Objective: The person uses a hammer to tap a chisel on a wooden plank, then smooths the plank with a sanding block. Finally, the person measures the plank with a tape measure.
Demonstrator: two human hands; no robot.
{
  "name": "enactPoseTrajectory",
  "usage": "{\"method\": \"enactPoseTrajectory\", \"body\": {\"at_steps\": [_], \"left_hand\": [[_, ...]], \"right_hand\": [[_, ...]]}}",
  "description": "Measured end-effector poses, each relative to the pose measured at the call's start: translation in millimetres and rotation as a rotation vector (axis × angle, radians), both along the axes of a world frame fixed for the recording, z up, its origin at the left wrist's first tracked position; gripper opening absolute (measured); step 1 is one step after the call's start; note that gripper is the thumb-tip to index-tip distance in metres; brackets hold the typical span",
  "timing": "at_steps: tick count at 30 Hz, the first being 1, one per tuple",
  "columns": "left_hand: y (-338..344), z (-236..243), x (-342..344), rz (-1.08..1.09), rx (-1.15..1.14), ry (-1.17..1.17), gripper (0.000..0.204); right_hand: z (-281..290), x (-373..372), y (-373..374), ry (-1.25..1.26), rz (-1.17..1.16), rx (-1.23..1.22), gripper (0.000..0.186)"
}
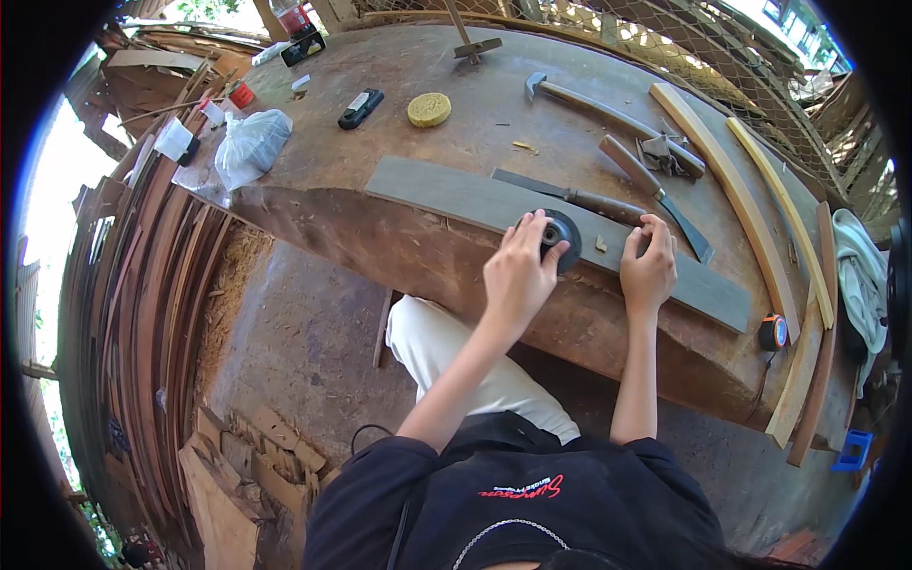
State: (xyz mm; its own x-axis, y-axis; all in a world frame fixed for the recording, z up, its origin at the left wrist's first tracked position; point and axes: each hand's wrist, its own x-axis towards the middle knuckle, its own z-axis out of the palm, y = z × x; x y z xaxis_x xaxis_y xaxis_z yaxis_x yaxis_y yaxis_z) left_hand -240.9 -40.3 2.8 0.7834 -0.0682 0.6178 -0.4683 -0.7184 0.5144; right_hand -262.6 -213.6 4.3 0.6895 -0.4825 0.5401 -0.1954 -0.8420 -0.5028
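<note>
A long grey wooden plank (446,195) lies slanted along the near edge of a big wooden workbench (427,66). On the plank sits a round black disc (562,236) with a hub in its middle. My left hand (518,271) rests on the disc's left side, fingers curled over its rim and hub. Just to the right, my right hand (649,266) presses flat on the plank, fingers spread, holding nothing. A small wood chip (600,244) lies between the two hands.
Behind the plank lie a wooden-handled knife (570,197), a chisel (655,195), a hammer (579,98) and curved wood strips (731,199). A yellow sponge (429,109), black case (361,107) and plastic bag (252,142) sit left. An orange tape measure (773,332) hangs at the bench's right edge.
</note>
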Motion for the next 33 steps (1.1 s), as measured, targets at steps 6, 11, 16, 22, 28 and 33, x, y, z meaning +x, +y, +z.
{"method": "enactPoseTrajectory", "body": {"at_steps": [6, 11, 16, 22, 28, 33], "left_hand": [[129, 22, 87, 0.612, 0.084, 0.205, 0.034], [105, 22, 76, 0.545, 0.113, 0.222, 0.033], [-6, 8, 12, -0.015, -0.014, -0.082, 0.034], [80, 16, 92, 0.403, 0.075, 0.141, 0.031], [98, 22, 99, 0.516, 0.064, 0.229, 0.031], [-19, 5, 20, -0.034, -0.045, 0.087, 0.034]], "right_hand": [[1, 0, -1, -0.009, -0.002, -0.014, 0.016], [2, 0, 1, 0.022, -0.031, -0.001, 0.018], [3, -1, 0, 0.022, -0.018, -0.009, 0.018], [0, -1, -2, 0.013, -0.005, -0.007, 0.017], [0, 2, 0, 0.023, -0.025, 0.012, 0.017], [4, 0, 0, 0.023, -0.022, 0.012, 0.018]]}}
